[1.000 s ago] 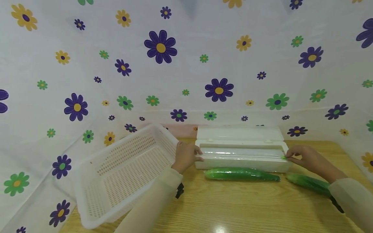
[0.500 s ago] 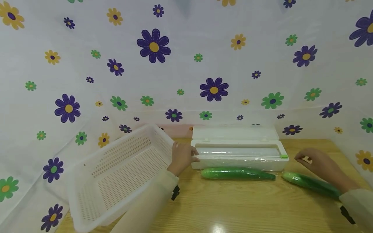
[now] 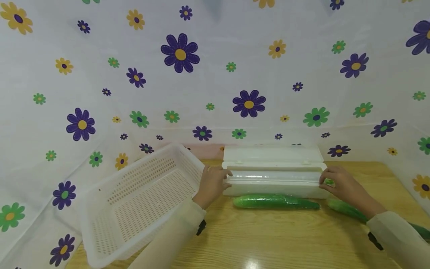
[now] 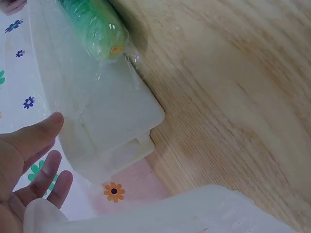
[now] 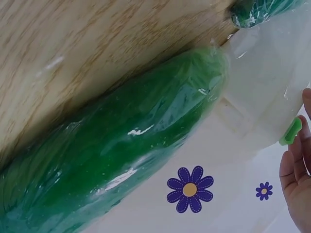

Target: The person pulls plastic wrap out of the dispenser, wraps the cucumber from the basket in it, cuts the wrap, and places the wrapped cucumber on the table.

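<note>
A long white cling film box (image 3: 275,189) stands with its lid raised, a shiny roll of cling film (image 3: 275,175) inside. At its left end my left hand (image 3: 213,183) grips the front rim, thumb in front and fingertips over the top. My right hand (image 3: 340,186) is at the right end, thumb and finger closed at the film's edge along that rim; the pinch is small and partly hidden. The green slider cutter (image 5: 292,131) lies against the right fingers. Before the box lies a film-wrapped cucumber (image 3: 275,201). A second wrapped cucumber (image 5: 121,141) lies under my right forearm.
To the left a white perforated plastic basket (image 3: 115,224) stands on the wooden table (image 3: 262,239), tilted in view and close to my left forearm. A flower-patterned sheet (image 3: 208,82) hangs behind the table and along its sides.
My right hand let go of the green slider, drew away to the right, and is now back at the box's right end. The left hand keeps its place on the rim.
</note>
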`<action>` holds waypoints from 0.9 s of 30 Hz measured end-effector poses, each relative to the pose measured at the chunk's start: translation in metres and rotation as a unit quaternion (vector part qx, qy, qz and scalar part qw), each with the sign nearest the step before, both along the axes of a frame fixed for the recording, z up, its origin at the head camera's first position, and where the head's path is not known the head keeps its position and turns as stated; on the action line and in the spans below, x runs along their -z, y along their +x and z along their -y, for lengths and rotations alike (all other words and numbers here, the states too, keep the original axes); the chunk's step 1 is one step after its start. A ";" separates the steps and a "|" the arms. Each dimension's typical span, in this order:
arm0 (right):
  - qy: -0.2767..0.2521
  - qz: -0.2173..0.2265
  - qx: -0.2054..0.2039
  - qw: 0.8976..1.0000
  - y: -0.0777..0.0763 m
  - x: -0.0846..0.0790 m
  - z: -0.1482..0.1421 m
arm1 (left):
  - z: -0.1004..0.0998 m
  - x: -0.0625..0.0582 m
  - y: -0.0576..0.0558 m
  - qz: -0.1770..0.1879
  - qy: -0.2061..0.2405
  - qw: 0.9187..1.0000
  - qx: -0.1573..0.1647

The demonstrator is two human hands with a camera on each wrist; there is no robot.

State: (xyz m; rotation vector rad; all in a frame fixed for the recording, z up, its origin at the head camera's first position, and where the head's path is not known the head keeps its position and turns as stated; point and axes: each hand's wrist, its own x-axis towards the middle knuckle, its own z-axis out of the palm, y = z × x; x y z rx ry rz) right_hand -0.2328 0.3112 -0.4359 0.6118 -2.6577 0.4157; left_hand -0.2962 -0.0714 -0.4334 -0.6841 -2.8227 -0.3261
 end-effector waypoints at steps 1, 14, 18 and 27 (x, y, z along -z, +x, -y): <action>0.000 0.004 -0.001 1.000 0.000 0.000 0.000 | 0.000 0.001 0.001 -0.016 -0.003 1.000 0.011; 0.012 -0.005 -0.020 1.000 0.006 -0.002 0.002 | 0.004 0.005 0.015 -0.104 -0.016 0.989 0.102; 0.014 -0.021 -0.034 0.999 0.009 -0.003 0.002 | 0.008 0.009 0.020 -0.090 -0.020 0.987 0.135; 0.016 0.024 -0.072 0.997 0.015 -0.003 0.000 | 0.011 0.007 0.033 0.012 -0.037 0.983 0.182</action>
